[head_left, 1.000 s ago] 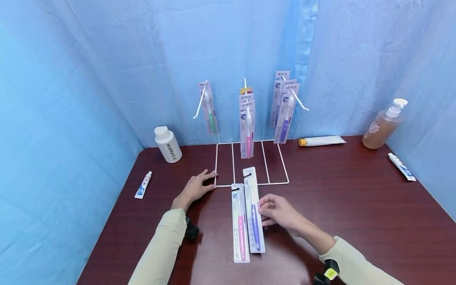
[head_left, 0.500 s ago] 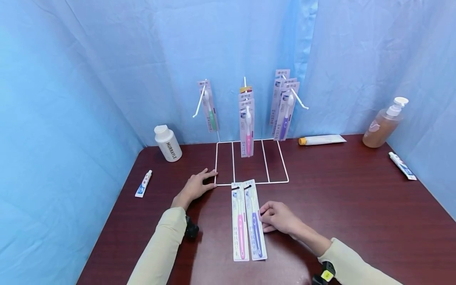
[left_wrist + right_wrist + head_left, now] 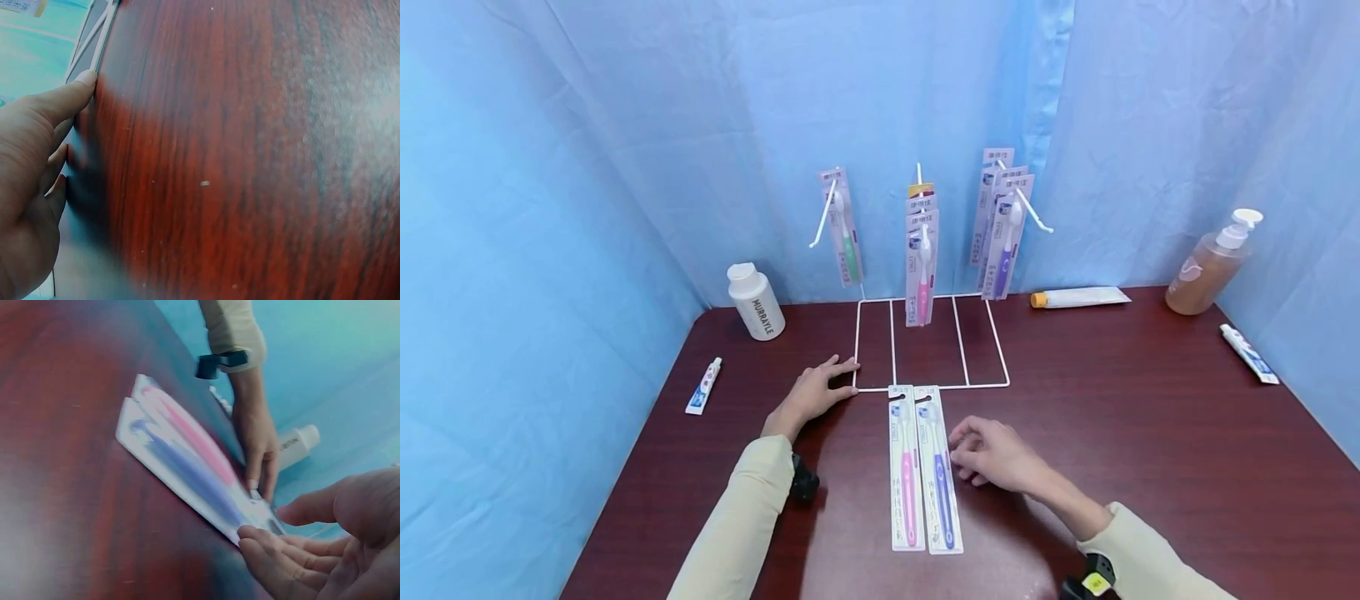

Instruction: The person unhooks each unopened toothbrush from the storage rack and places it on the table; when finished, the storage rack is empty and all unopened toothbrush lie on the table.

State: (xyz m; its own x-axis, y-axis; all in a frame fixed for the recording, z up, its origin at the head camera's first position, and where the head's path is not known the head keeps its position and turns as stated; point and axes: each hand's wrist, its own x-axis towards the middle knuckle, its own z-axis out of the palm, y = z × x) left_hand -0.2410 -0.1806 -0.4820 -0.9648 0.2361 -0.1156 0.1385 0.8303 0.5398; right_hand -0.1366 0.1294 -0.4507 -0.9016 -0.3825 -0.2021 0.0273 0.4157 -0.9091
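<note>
Two packaged toothbrushes lie side by side on the dark red table, a pink one (image 3: 908,492) on the left and a purple one (image 3: 943,496) on the right. My right hand (image 3: 996,456) is just right of the purple toothbrush, its fingers loosely bent and holding nothing. In the right wrist view, the thumb of this hand (image 3: 337,540) is apart from the fingers. With its fingers extended, my left hand (image 3: 808,398) touches the front left corner of the white wire rack (image 3: 934,387). The left wrist view has the thumb (image 3: 78,90) against the wire.
Hanging from the rack's prongs are a green toothbrush (image 3: 848,250), pink ones (image 3: 922,283) and purple ones (image 3: 1006,250). A white bottle (image 3: 757,304) and a small tube (image 3: 703,387) lie left; a yellow-capped tube (image 3: 1078,297), pump bottle (image 3: 1208,267) and another tube (image 3: 1249,354) are right.
The purple toothbrush has come down toward me and straightened to lie level with the pink one. My right hand has let go of it and moved slightly right. The left hand has stayed put.
</note>
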